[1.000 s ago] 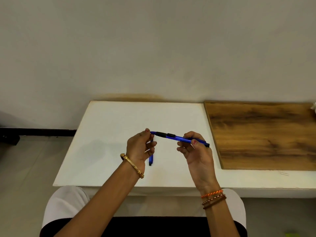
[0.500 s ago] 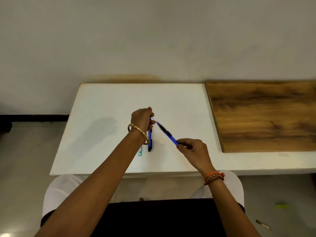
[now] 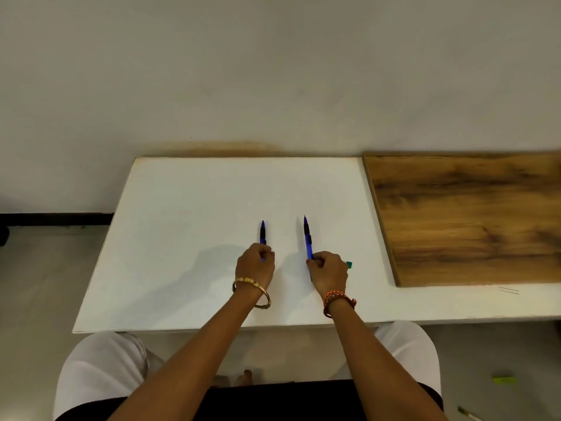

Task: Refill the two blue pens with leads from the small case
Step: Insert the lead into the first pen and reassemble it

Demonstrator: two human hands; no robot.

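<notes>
Nearest the camera, the left hand [image 3: 256, 262] is curled round the rear end of the left blue pen [image 3: 263, 233], and the right hand [image 3: 329, 268] is curled round the rear part of the right blue pen [image 3: 307, 237]. Both hands sit low on the white tabletop [image 3: 188, 226], a little apart, knuckles up.

Peeking out from under the far right edge of the right hand is a small teal corner [image 3: 349, 264]. It is probably the small case, but too little of it shows to be sure, and whether the fingers also hold it cannot be told.

Beyond the hands, each pen runs away from the person, its long axis almost straight from near to far and roughly parallel with the other. The tips point toward the wall, with the dark grip sections just behind them. The right pen leans slightly to the left as it goes and reaches a bit farther out. Whether the barrels rest on the tabletop or hover just above it is unclear.

As a judgement, this looks like the closing step: both pens being laid side by side, apparently reassembled. The next move would call for loosening the fingers gently so that neither pen rolls.

Farther right lies a wooden board [image 3: 473, 217], well apart from the pens.
</notes>
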